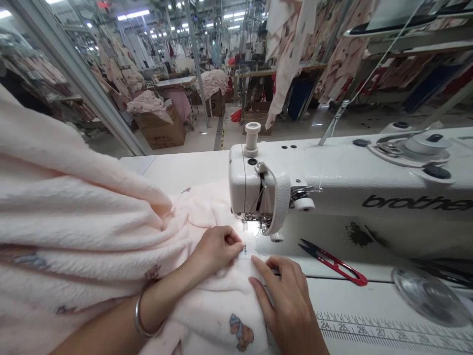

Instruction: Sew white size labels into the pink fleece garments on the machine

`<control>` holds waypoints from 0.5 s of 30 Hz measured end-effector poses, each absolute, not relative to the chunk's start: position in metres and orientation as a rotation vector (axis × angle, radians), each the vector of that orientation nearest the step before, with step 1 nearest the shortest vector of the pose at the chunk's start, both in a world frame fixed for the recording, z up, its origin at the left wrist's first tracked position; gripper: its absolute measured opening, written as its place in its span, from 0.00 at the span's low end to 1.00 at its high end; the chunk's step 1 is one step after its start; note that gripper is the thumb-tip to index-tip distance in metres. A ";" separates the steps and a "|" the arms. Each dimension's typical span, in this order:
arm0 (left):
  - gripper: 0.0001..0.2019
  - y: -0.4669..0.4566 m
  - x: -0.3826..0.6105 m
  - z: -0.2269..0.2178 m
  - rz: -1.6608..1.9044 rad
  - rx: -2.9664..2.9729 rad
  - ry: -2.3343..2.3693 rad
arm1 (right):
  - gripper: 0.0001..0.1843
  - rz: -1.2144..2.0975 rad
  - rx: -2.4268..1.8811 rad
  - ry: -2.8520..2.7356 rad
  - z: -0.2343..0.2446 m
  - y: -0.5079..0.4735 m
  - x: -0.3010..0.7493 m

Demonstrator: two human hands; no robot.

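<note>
The left hand is pinching a small white label between thumb and fingertips, the other fingers curled under, and is pressing it down onto the pale pink fleece garment. A metal bangle is sitting on that wrist. The right hand is lying palm down on the fleece just to the right of and nearer the person than the label, fingers loosely spread and flat, the index fingertip reaching up almost to the label's near edge; it is gripping nothing.

The label is lying between the two hands and directly in front of the presser foot, very close to it. Its long axis is running roughly left to right, across the line that leads under the foot. The left hand is the nearer one, already touching it, with the foot lying just beyond and to the right of those fingertips.

The sewing machine, white with dark lettering on its arm, is stretching away to the right, and its lamp is lighting the fleece under the needle. The bulk of the garment is piling up high over the left forearm, and a printed bear is showing on the part nearest the person. On the bench, red-handled thread snips are lying well to the right of the foot, blades pointing towards it. A measuring scale is running along the bench's near edge, beside the right hand. Beyond the bench, cardboard boxes heaped with similar garments are standing on the workshop floor.
</note>
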State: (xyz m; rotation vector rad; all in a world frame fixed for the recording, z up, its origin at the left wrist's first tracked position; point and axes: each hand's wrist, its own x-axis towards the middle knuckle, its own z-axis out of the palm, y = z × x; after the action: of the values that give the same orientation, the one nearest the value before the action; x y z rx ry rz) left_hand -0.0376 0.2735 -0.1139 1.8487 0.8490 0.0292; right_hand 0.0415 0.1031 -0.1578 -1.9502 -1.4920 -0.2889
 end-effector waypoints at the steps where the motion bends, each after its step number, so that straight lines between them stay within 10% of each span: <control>1: 0.09 0.273 -0.038 -0.113 0.026 1.854 0.849 | 0.16 -0.288 -1.950 -1.490 -0.157 0.103 0.042; 15: 0.13 0.265 -0.063 -0.074 0.156 2.572 0.518 | 0.14 -0.331 -1.966 -1.500 -0.151 0.107 0.039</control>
State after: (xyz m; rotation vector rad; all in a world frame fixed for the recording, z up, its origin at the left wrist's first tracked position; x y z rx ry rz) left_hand -0.0631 0.2647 -0.0743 2.5722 0.5182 0.1562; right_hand 0.0387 0.1070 -0.1510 -1.9659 -1.5000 -0.3312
